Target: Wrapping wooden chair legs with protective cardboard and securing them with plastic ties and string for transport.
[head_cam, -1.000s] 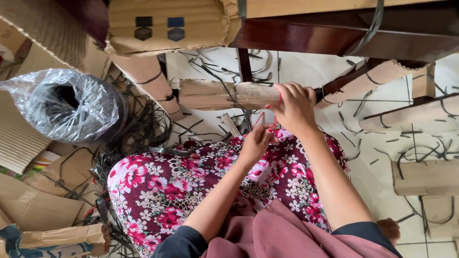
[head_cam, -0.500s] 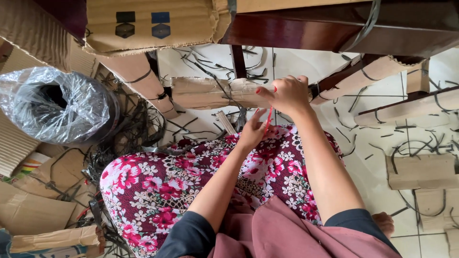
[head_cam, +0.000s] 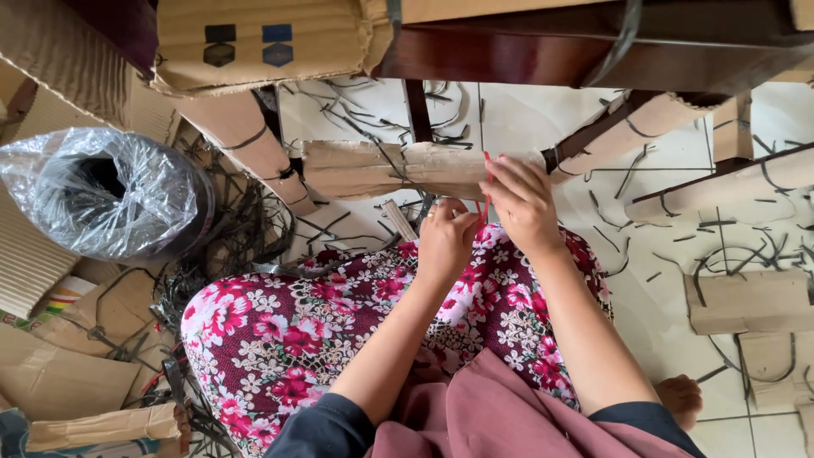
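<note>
My left hand (head_cam: 445, 237) and right hand (head_cam: 521, 203) each pinch shut on the thin red strap (head_cam: 486, 182), which runs around the cardboard-wrapped rail (head_cam: 381, 168) above my lap. The strap looks light, limp and slippery, so I judge it best gripped close to the rail.

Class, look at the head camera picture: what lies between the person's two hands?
In the head view, a thin red strap runs between the left hand and the right hand, against the cardboard-wrapped bar.
</note>
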